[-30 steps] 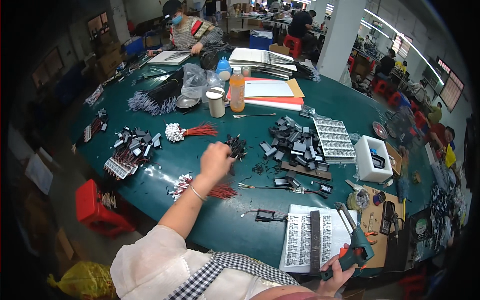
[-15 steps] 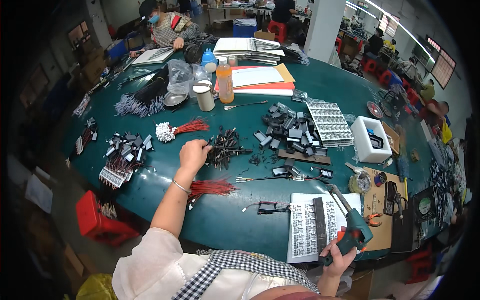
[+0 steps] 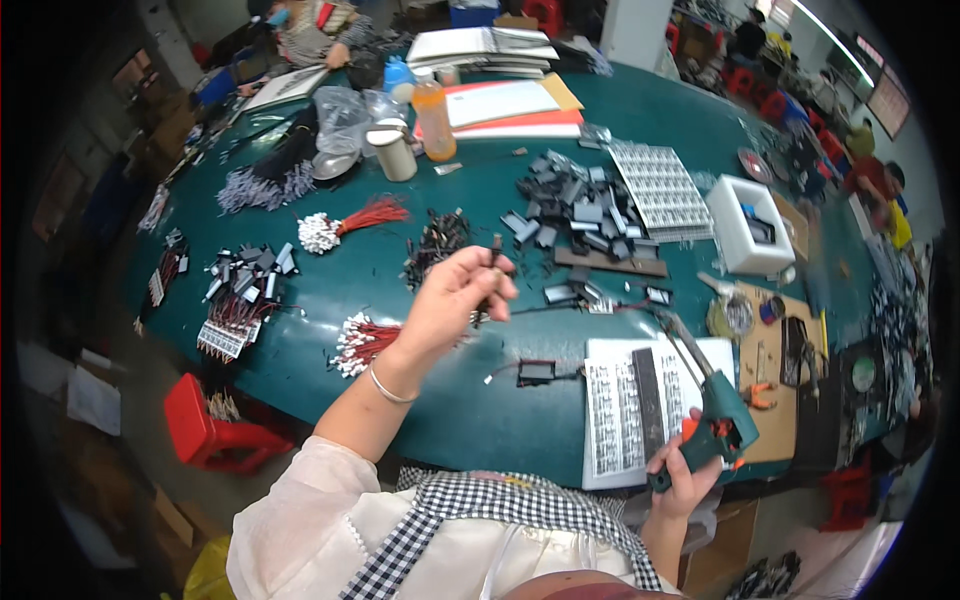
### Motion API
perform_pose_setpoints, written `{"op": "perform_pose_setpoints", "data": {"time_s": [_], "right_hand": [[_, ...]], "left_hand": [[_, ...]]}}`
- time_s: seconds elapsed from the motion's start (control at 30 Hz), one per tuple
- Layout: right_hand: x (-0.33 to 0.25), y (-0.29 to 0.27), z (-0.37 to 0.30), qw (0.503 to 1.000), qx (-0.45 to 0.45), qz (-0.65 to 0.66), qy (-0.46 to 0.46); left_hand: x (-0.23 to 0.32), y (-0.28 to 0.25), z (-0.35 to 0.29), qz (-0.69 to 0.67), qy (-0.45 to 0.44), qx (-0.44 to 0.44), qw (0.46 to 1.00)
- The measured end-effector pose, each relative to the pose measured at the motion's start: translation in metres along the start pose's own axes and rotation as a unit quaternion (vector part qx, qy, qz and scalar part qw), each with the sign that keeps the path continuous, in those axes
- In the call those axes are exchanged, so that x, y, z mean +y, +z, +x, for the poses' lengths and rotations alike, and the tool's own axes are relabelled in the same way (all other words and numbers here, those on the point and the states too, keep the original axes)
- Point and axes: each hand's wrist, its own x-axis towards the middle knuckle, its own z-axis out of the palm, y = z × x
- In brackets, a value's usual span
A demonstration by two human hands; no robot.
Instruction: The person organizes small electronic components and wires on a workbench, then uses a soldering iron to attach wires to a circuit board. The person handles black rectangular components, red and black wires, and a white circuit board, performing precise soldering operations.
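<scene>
My left hand [image 3: 452,300] is raised over the table. Its fingers pinch a small dark, slender piece [image 3: 496,250], too small to make out fully. Behind that hand lies a pile of small black pieces [image 3: 437,240]; beside the wrist, a bundle of red wires with white connectors [image 3: 362,343]. My right hand [image 3: 684,482] grips a green soldering gun [image 3: 722,420] by its handle, its long metal tip pointing away to the upper left. Under the tip is a white sheet of small circuit boards [image 3: 612,420] with a dark bar [image 3: 648,400] across it. A black frame with wires [image 3: 536,372] lies left of the sheet.
Black plastic housings [image 3: 585,205] are heaped beyond, near a board panel [image 3: 662,190] and a white foam box [image 3: 750,225]. An orange bottle [image 3: 434,120] and a lidded cup [image 3: 393,152] stand further back. A red stool [image 3: 205,425] is at left. Another person [image 3: 315,35] sits across.
My left hand has moved right and nearer from the black pile, with a small dark piece between its fingers. The view has shifted slightly. My right hand still holds the soldering gun.
</scene>
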Motion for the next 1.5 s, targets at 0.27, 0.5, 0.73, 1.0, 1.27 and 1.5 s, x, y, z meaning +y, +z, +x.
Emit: {"op": "perform_pose_setpoints", "data": {"time_s": [0.27,0.5,0.73,1.0,1.27,1.5], "right_hand": [[0.000,0.018,0.003,0.999,-0.009,-0.047,0.010],[0.009,0.036,0.008,0.998,-0.012,-0.055,0.011],[0.011,0.042,0.027,0.999,-0.009,-0.040,-0.033],[0.003,0.049,0.043,0.998,-0.051,0.027,-0.002],[-0.001,0.043,0.042,0.995,-0.074,0.018,0.070],[0.003,0.042,0.038,0.998,-0.049,0.012,0.034]], "left_hand": [[-0.013,0.085,-0.012,-0.217,-0.111,-0.131,0.961],[-0.027,0.118,-0.024,-0.262,-0.143,-0.096,0.949],[-0.031,0.119,-0.037,-0.164,-0.179,-0.229,0.943],[-0.032,0.118,-0.040,-0.265,-0.297,-0.337,0.853],[-0.034,0.117,-0.041,-0.260,-0.316,-0.347,0.844],[-0.032,0.118,-0.041,-0.202,-0.308,-0.319,0.873]]}}
